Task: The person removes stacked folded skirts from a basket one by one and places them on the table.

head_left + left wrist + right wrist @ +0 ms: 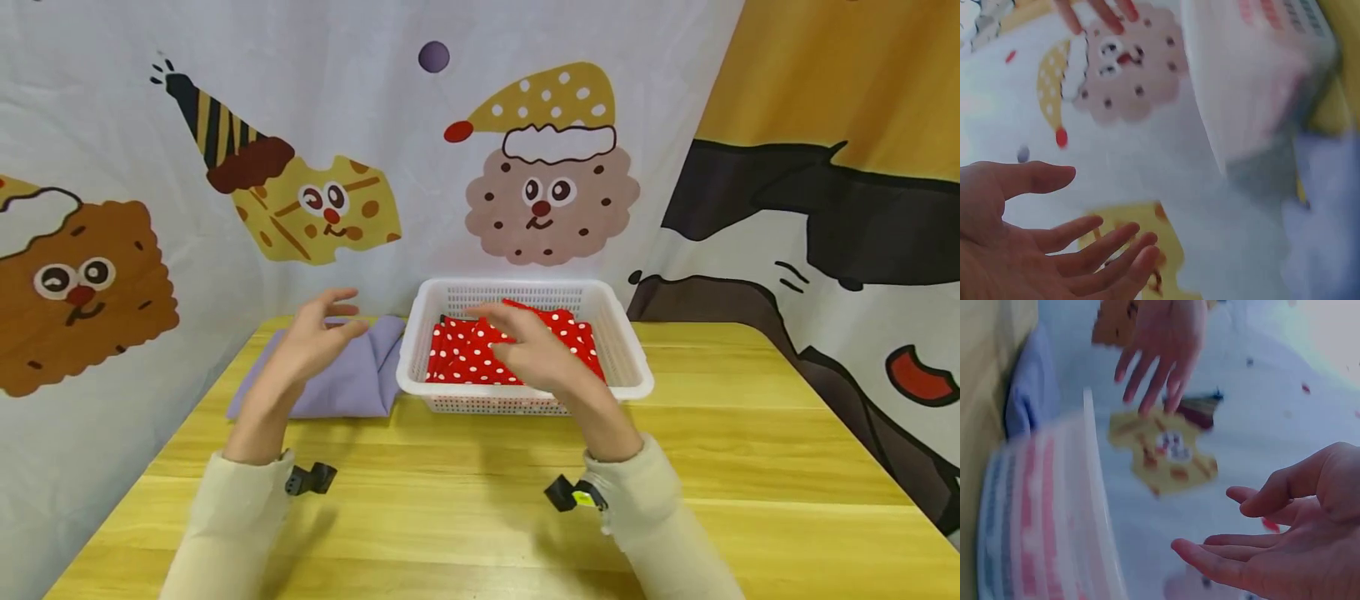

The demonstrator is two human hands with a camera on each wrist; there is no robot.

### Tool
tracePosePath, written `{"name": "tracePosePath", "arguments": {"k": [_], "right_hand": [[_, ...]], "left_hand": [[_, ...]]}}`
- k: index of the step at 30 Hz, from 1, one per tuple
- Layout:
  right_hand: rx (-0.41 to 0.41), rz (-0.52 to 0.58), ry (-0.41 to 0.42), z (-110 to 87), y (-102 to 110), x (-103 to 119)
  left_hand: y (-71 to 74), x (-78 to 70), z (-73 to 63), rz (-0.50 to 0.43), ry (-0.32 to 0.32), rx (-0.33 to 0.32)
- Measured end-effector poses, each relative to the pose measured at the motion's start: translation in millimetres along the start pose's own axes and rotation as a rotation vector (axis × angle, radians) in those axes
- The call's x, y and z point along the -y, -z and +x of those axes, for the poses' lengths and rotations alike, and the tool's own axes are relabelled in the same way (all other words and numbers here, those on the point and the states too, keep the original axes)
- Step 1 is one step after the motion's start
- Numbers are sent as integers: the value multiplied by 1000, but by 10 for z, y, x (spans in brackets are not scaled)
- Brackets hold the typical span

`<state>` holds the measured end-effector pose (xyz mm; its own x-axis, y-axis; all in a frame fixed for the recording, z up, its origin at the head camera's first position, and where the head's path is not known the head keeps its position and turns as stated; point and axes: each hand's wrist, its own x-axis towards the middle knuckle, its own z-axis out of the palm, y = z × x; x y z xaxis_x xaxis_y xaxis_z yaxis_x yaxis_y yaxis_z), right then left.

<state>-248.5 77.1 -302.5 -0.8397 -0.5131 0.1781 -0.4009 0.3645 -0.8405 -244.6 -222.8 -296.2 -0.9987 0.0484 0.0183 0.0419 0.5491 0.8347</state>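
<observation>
Your left hand (313,340) hangs raised near the lavender cloth (348,385), your right hand (534,347) near the white plastic basket (636,371); on both, thumb and fingers stand apart, holding nothing. Along the back edge of the table (427,500) sits the basket, with the cloth just beside it toward the back left corner, folded (perhaps for compactness). Inside the basket lies polka-dot red fabric (457,358), which its perforated walls presumably keep contained.
</observation>
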Motion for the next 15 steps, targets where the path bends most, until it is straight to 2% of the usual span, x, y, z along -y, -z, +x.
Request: {"name": "tracePosePath", "arguments": {"k": [4, 8, 11, 15], "right_hand": [[-78, 7, -72, -129, 372, -208], [-129, 4, -161, -218, 663, -398], [-144, 7, -224, -253, 816, -518], [-135, 31, -291, -258, 912, -660]], "left_hand": [[-244, -201, 80, -12, -17, 8], [-472, -347, 177, -13, -37, 44], [-645, -428, 255, -32, -40, 71], [-885, -467, 390, 0, -46, 50]]}}
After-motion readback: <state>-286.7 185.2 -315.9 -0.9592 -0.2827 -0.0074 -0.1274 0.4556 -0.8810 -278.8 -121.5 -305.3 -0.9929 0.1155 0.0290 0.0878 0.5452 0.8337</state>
